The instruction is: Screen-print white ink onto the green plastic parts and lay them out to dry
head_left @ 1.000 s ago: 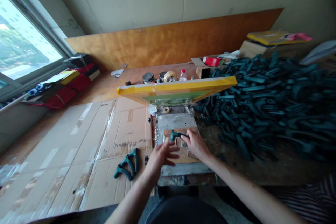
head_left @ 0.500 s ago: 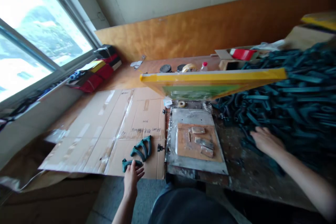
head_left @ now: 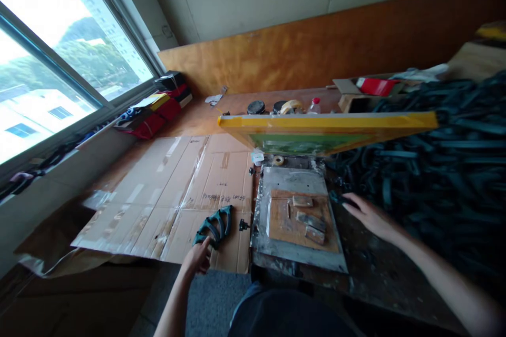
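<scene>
- Lower middle: the left hand [head_left: 196,259] is stretching its forefinger to the teal handles [head_left: 215,231]; if it is pinching 1, I cannot tell.
- At least 3 are lying on cardboard [head_left: 134,221], probably done.
- Right of centre: the right hand [head_left: 366,215] is pinching a dark teal part [head_left: 337,198] beside the wooden board [head_left: 286,231].
- Far right: a big heap [head_left: 427,163] is waiting, so most seems remaining.
</scene>
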A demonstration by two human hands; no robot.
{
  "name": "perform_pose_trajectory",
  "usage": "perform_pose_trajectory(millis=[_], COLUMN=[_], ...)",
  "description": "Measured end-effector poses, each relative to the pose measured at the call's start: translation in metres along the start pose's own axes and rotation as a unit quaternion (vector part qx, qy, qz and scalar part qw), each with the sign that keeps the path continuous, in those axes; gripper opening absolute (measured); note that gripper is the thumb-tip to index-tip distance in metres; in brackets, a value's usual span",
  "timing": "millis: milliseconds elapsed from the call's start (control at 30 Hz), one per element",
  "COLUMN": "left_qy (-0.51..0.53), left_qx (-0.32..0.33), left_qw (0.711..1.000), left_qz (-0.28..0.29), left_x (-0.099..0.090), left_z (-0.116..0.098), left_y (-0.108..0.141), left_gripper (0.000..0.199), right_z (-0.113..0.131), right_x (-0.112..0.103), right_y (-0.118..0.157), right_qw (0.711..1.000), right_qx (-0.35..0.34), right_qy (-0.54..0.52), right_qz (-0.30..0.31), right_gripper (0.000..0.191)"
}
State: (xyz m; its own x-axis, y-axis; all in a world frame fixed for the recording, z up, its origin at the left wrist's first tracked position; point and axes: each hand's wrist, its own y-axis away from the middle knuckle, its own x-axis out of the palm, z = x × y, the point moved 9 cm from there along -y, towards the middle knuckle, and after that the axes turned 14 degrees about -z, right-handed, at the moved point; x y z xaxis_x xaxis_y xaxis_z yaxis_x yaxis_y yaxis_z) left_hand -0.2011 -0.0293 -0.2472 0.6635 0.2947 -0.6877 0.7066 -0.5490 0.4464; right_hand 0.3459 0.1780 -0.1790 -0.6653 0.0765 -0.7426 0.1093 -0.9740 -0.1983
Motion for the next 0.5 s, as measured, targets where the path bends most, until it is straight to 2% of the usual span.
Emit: perform_pose_trajectory(millis=[67,100,133,200,267,367,433,500], left_qy=[-0.005,0.004,0.023,0.093,0.226,0.407,0.472,0.486], left_qx=[0.018,0.036,0.062,0.125,0.207,0.291,0.317,0.323], left_qw=[1.000,0.999,0.998,0.988,0.952,0.864,0.816,0.803], left_qz=[0.011,0.012,0.010,0.008,0.019,0.064,0.103,0.123], left_x=[-0.002,-0.003,-0.004,-0.006,-0.013,-0.028,-0.034,-0.037], left_z=[-0.020,-0.038,-0.062,-0.124,-0.200,-0.301,-0.346,-0.367], left_y=[0.000,0.002,0.005,0.020,0.048,0.098,0.125,0.139], left_gripper=[0.054,0.054,0.053,0.053,0.055,0.060,0.061,0.057], right_z=[0.055,0.078,0.098,0.124,0.140,0.154,0.157,0.156], right_x=[0.019,0.028,0.036,0.051,0.063,0.073,0.073,0.072], right_y=[0.008,0.012,0.015,0.020,0.025,0.032,0.036,0.038], right_qw=[0.998,0.996,0.993,0.987,0.977,0.943,0.924,0.917], right_qx=[-0.033,-0.060,-0.088,-0.143,-0.209,-0.310,-0.336,-0.336], right_qy=[-0.046,-0.063,-0.072,-0.062,-0.004,0.120,0.182,0.213], right_qz=[0.012,0.015,0.016,0.025,0.032,0.016,-0.012,-0.028], right_gripper=[0.043,0.039,0.035,0.031,0.037,0.048,0.053,0.054])
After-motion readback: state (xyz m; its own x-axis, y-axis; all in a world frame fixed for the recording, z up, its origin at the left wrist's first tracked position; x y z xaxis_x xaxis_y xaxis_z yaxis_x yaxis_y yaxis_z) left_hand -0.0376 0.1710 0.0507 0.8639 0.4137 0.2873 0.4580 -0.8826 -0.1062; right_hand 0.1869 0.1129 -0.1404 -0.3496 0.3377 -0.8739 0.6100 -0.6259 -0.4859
